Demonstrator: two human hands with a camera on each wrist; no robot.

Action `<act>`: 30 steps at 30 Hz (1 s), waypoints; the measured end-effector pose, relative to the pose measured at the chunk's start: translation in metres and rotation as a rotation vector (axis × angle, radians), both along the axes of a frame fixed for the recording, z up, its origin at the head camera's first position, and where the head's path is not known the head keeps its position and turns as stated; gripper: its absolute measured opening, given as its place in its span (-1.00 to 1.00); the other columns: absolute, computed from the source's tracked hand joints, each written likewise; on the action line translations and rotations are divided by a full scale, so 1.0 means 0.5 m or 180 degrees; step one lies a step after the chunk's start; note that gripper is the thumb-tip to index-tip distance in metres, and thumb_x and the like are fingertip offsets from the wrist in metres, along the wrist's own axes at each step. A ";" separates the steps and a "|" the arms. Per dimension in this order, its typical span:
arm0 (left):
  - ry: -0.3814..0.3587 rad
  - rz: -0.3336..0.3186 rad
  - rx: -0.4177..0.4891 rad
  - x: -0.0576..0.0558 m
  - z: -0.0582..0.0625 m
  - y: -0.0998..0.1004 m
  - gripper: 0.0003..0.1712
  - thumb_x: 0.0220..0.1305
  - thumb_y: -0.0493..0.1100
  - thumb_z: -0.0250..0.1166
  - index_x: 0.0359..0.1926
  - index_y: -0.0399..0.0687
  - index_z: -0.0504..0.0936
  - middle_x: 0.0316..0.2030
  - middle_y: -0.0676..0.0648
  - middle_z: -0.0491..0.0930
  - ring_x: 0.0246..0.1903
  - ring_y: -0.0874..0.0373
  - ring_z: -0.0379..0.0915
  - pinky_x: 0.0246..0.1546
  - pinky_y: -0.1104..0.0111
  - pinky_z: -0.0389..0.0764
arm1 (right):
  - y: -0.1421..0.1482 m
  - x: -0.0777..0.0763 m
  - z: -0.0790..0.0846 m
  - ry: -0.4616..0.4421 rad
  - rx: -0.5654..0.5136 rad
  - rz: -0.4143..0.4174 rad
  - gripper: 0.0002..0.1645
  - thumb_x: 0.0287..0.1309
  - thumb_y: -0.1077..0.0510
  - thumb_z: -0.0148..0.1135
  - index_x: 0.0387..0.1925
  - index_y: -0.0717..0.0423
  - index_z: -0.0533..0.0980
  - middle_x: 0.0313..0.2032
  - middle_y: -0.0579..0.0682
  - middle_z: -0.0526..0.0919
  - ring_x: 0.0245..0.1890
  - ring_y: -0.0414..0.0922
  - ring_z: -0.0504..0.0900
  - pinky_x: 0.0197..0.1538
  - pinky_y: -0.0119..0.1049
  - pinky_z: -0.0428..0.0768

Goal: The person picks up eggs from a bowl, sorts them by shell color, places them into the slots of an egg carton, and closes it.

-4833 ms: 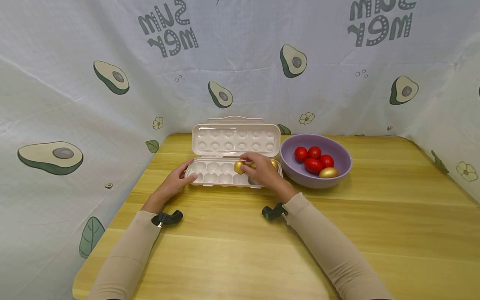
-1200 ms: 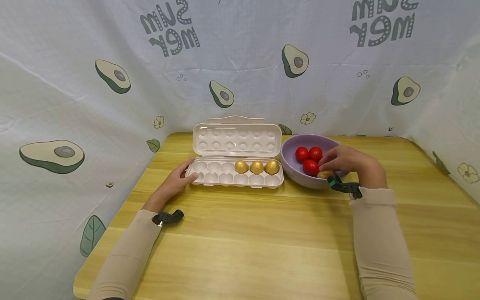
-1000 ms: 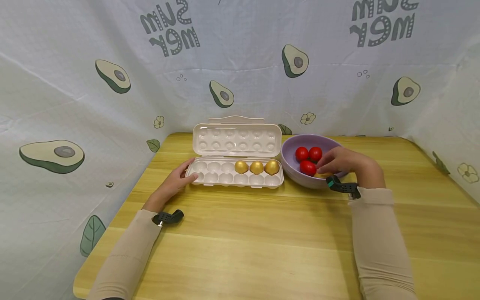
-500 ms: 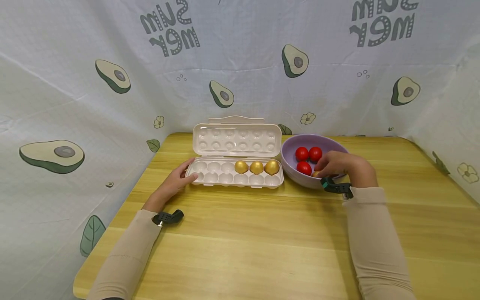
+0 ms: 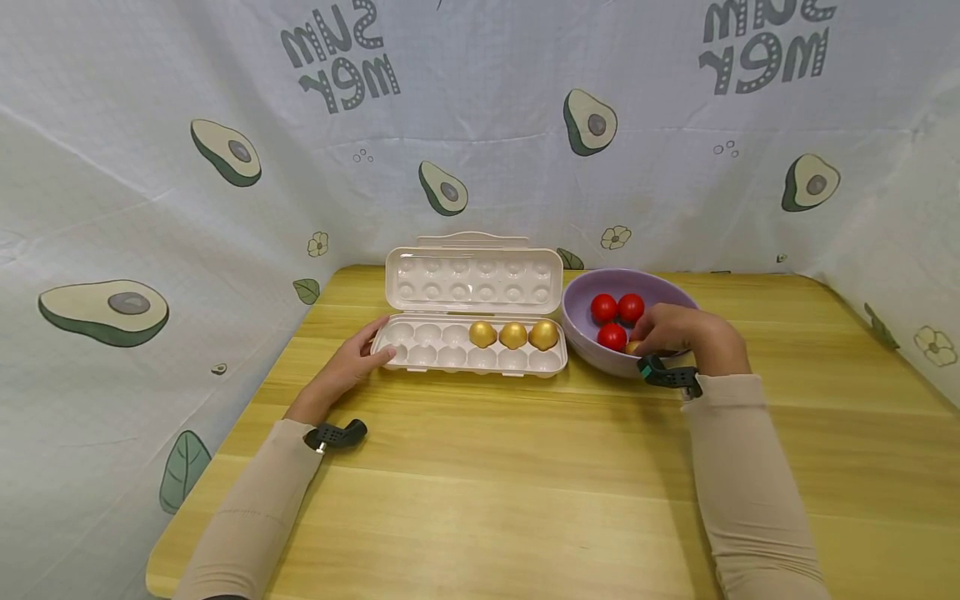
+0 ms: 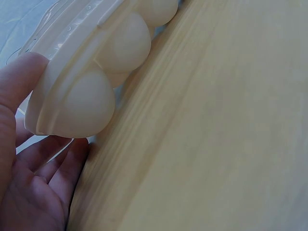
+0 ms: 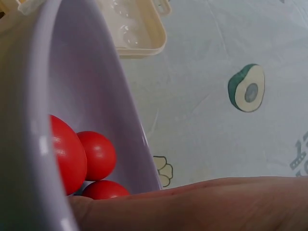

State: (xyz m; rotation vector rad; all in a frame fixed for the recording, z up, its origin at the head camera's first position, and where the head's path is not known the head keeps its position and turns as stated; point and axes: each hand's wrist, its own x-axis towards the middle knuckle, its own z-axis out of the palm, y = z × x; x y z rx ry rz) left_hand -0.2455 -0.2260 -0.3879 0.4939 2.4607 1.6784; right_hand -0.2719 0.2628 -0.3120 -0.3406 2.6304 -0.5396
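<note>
Purple plastic rim curves around the right hand (image 5: 678, 329), which reaches into a deep bowl (image 5: 600, 359) over its right side, with the bowl's mouth opening wide beyond the knuckles. Its fingers curl down and pinch a gold egg (image 5: 632, 346), mostly hidden beneath them near the wall closest to the person. Left of that hand, the bowl's outer edge sits just beside the end of a cream egg carton (image 5: 452, 357); whether they touch I cannot tell. At the carton's far end, the left hand (image 5: 341, 371) holds the corner, thumb over the near rim and fingers spread behind and below. Its hinged lid (image 5: 474, 279) stands open, beyond both hands.

Three red eggs (image 5: 612, 337) show in the bowl, ahead and left of the right fingertips. Twelve cups lie in two rows of six, one partly covered by the left thumb; three gold eggs (image 5: 513, 336) fill the back-row cups nearest the right hand.

Pale wood-grain table (image 5: 465, 483) stretches between the forearms toward the person, and continues right of the right hand. Behind everything hangs a white curtain (image 5: 495, 117) printed with avocados, leaves, flowers and grey lettering. Beige sleeves (image 5: 742, 467) and black wrist cameras (image 5: 337, 434) follow each hand.
</note>
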 end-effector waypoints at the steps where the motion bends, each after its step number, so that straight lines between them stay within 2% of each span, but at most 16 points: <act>1: -0.0005 -0.0001 0.0006 -0.001 0.000 0.000 -0.23 0.27 -0.15 0.12 0.38 -0.12 -0.06 0.36 -0.16 -0.10 0.31 -0.04 -0.15 0.27 0.10 -0.04 | 0.000 0.000 0.000 -0.0018 -0.0013 -0.0043 -0.79 0.00 0.09 0.26 -0.36 0.16 0.58 -0.47 -0.02 0.50 -0.38 -0.07 0.40 -0.38 -0.31 0.42; 6: -0.0015 -0.0003 0.0031 -0.002 0.000 0.000 -0.23 0.27 -0.16 0.12 0.38 -0.13 -0.06 0.36 -0.16 -0.09 0.31 -0.05 -0.13 0.27 0.11 -0.02 | 0.000 0.001 0.001 -0.0065 -0.0074 -0.0233 -0.72 -0.02 0.07 0.29 -0.29 0.16 0.58 -0.44 0.01 0.54 -0.37 -0.05 0.42 -0.34 -0.29 0.46; 15: -0.0001 0.0003 0.0008 0.000 0.001 0.001 -0.23 0.26 -0.16 0.13 0.38 -0.14 -0.05 0.35 -0.18 -0.08 0.31 -0.05 -0.13 0.27 0.10 -0.03 | 0.001 0.004 0.003 0.0027 -0.0088 -0.0247 -0.68 -0.04 0.04 0.31 -0.31 0.20 0.56 -0.46 0.02 0.56 -0.40 -0.04 0.46 -0.32 -0.26 0.48; 23: 0.0014 -0.0018 0.0025 0.004 0.005 0.002 -0.24 0.27 -0.17 0.11 0.38 -0.15 -0.06 0.36 -0.19 -0.09 0.31 -0.06 -0.15 0.27 0.09 -0.05 | 0.006 0.006 0.010 0.0029 -0.0201 -0.0362 -0.54 -0.04 0.02 0.32 -0.17 0.26 0.51 -0.39 0.04 0.58 -0.34 -0.02 0.48 -0.28 -0.21 0.53; 30: 0.0021 -0.0016 0.0039 0.001 0.002 0.001 -0.24 0.27 -0.17 0.12 0.38 -0.15 -0.06 0.36 -0.18 -0.10 0.32 -0.05 -0.16 0.27 0.11 -0.04 | 0.006 0.011 0.019 0.0023 -0.0377 -0.0418 -0.54 -0.01 0.06 0.29 -0.11 0.26 0.48 -0.39 0.06 0.56 -0.36 -0.02 0.48 -0.30 -0.21 0.55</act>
